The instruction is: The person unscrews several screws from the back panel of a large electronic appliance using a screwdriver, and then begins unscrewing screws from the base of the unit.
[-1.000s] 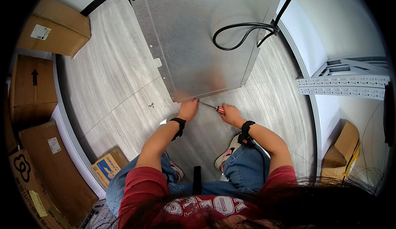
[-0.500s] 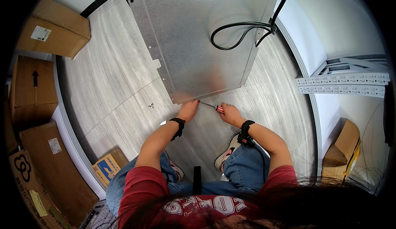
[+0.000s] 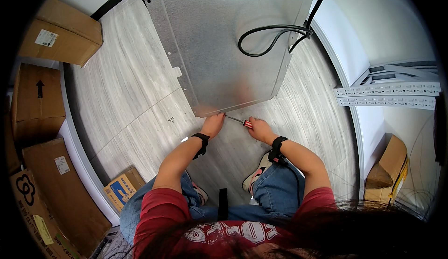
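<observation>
A screwdriver [image 3: 247, 123] with a red-and-white handle is gripped in my right hand [image 3: 261, 131], its thin shaft pointing left. Its tip meets the bottom edge of a large grey sheet-metal panel [image 3: 219, 63], close to the panel's lower left corner. There, my left hand [image 3: 213, 126] has its fingers drawn together beside the tip, touching that edge. Whatever those fingers pinch, if anything, is too small to see. A looped black cable [image 3: 254, 53] hangs in front of the panel's right side.
A little cluster of screws [image 3: 171, 119] lies on the wood-pattern floor left of the panel. Cardboard boxes [image 3: 39, 98] line the left side, with a small yellow-and-blue box [image 3: 122, 191] near my knee. On the right are a perforated white metal frame [image 3: 387, 95] and an open carton [image 3: 387, 170].
My right hand and the screwdriver handle have shifted very slightly left. My left hand and the panel stay in place.
</observation>
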The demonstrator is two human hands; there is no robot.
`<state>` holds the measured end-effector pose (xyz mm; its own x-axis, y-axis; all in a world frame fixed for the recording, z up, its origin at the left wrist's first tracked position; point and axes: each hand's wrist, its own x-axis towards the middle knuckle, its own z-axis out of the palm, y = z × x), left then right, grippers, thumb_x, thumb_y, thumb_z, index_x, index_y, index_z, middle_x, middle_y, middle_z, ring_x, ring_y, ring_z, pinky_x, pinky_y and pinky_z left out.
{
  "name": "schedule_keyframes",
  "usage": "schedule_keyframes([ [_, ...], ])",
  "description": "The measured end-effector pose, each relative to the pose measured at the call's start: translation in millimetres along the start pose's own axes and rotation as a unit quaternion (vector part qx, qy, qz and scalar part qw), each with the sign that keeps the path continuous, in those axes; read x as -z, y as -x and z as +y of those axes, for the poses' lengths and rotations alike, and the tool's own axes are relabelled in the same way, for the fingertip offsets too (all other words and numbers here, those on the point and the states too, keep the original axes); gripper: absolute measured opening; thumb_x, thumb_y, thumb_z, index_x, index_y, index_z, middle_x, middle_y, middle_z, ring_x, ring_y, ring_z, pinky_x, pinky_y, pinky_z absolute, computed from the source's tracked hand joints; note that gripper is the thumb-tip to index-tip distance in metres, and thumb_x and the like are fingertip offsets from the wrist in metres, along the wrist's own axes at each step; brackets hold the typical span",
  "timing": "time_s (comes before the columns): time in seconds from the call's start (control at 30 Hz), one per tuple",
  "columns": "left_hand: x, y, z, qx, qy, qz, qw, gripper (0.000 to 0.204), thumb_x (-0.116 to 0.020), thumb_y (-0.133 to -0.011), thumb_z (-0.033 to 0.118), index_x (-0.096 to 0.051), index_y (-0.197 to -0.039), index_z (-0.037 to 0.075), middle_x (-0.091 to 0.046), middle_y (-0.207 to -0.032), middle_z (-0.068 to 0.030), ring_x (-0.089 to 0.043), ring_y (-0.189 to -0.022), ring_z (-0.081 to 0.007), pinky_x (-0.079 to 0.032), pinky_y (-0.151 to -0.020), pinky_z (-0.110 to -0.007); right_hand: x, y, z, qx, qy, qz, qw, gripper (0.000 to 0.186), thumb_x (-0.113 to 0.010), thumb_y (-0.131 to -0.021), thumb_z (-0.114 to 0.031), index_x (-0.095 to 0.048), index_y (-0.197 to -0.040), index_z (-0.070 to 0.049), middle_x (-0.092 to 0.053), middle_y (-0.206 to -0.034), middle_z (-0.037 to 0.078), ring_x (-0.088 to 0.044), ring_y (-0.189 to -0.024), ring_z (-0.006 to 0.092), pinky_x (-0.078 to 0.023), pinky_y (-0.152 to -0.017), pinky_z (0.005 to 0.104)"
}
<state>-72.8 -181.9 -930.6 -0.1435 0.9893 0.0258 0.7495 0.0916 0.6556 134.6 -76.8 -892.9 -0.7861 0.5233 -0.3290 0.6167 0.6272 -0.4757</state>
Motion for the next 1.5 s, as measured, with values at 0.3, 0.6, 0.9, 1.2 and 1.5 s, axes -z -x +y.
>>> schedule_keyframes([
  [0.3,6,-1,4,0.011,0.029,-0.036,0.999,0.011,-0.047,-0.083,0.01,-0.053,-0.088,0.002,-0.058,-0.082,-0.0174,-0.055,-0.081,-0.0341,-0.044,-0.071,-0.041,4,-1,0,0.001,0.014,-0.01,1.0,0.023,-0.056,-0.071,-0.017,-0.05,-0.089,-0.005,-0.058,-0.076,0.019,-0.056,-0.073,0.0375,-0.044,-0.066,0.0463],
  [0.6,8,0,1,0.011,0.085,-0.025,0.996,0.011,-0.049,-0.082,0.008,-0.054,-0.09,0.002,-0.058,-0.083,-0.0182,-0.055,-0.081,-0.0356,-0.043,-0.071,-0.042,15,-9,3,0.007,0.028,-0.034,0.999,0.022,-0.056,-0.072,-0.021,-0.054,-0.09,-0.008,-0.061,-0.075,0.016,-0.058,-0.071,0.0359,-0.045,-0.065,0.0458],
  [0.9,9,-1,9,0.04,0.087,-0.004,0.995,0.009,-0.05,-0.081,0.006,-0.055,-0.085,0.001,-0.059,-0.081,-0.0169,-0.056,-0.078,-0.0345,-0.044,-0.07,-0.042,20,-12,2,-0.014,0.025,-0.07,0.997,0.025,-0.057,-0.072,-0.023,-0.056,-0.094,-0.01,-0.062,-0.079,0.016,-0.058,-0.075,0.0356,-0.046,-0.067,0.0457],
  [1.2,5,2,-1,-0.03,0.067,0.004,0.997,0.009,-0.051,-0.078,0.004,-0.055,-0.086,0.002,-0.059,-0.082,-0.0155,-0.056,-0.079,-0.0337,-0.045,-0.07,-0.041,29,-11,-9,-0.043,0.046,-0.118,0.991,0.027,-0.056,-0.072,-0.024,-0.057,-0.095,-0.01,-0.062,-0.081,0.017,-0.059,-0.077,0.0361,-0.047,-0.068,0.0451],
  [1.5,2,4,-5,-0.093,0.033,0.0,0.995,0.012,-0.05,-0.073,-0.002,-0.053,-0.084,0.001,-0.057,-0.086,-0.0148,-0.054,-0.083,-0.0329,-0.044,-0.072,-0.039,26,-16,-2,-0.027,-0.002,-0.224,0.974,0.034,-0.053,-0.07,-0.026,-0.057,-0.097,-0.006,-0.062,-0.086,0.019,-0.057,-0.082,0.037,-0.044,-0.072,0.0442],
])
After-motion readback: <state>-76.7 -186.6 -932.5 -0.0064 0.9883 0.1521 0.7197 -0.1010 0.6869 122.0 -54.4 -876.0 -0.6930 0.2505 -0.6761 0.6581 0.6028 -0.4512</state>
